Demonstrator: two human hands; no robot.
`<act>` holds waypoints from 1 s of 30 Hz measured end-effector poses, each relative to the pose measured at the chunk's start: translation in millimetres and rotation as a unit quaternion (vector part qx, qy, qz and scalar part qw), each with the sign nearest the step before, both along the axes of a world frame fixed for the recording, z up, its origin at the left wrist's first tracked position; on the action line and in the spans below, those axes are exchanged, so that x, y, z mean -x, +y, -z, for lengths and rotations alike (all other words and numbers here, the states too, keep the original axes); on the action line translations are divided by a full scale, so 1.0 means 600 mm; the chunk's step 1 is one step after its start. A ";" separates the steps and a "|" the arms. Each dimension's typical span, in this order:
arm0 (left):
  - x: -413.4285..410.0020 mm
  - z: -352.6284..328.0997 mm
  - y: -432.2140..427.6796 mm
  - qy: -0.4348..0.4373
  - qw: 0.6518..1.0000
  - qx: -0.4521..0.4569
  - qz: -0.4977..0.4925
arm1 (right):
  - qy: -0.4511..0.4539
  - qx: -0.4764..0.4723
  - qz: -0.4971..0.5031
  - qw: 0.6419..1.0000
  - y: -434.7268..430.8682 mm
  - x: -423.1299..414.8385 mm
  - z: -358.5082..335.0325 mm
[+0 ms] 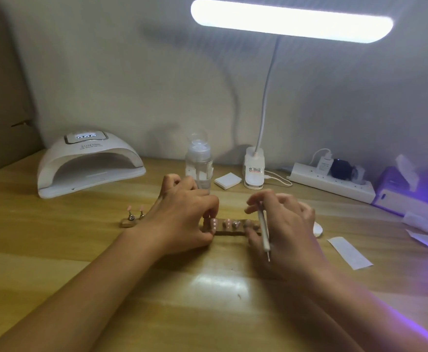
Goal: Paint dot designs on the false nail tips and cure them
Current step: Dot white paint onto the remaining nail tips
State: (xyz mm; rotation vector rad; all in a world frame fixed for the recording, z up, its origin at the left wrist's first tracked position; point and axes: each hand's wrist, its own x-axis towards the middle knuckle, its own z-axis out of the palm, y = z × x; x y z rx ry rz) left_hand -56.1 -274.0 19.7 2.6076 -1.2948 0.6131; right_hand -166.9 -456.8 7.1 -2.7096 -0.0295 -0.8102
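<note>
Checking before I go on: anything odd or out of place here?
The clear bottle behind the left hand stands with its lid flipped open. The dotting tool in the right hand points toward the person, away from the nail tips on the holder strip. No spill shows.

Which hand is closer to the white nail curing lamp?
Left. The left hand lies right of the curing lamp, holding the nail strip; the right hand, holding the dotting pen, is farther right.

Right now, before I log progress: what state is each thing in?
Desk lamp: on.
Curing lamp: display lit.
Bottle: cap seems flipped open.
Nail tip beside left hand: white dots.
Left hand: grips wooden holder.
Right hand: holds dotting tool.
Power strip: plugs in.
</note>
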 end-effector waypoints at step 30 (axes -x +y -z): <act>-0.014 0.008 0.000 0.077 0.995 0.035 -0.060 | -0.123 -0.182 -0.047 0.974 -0.037 0.080 0.036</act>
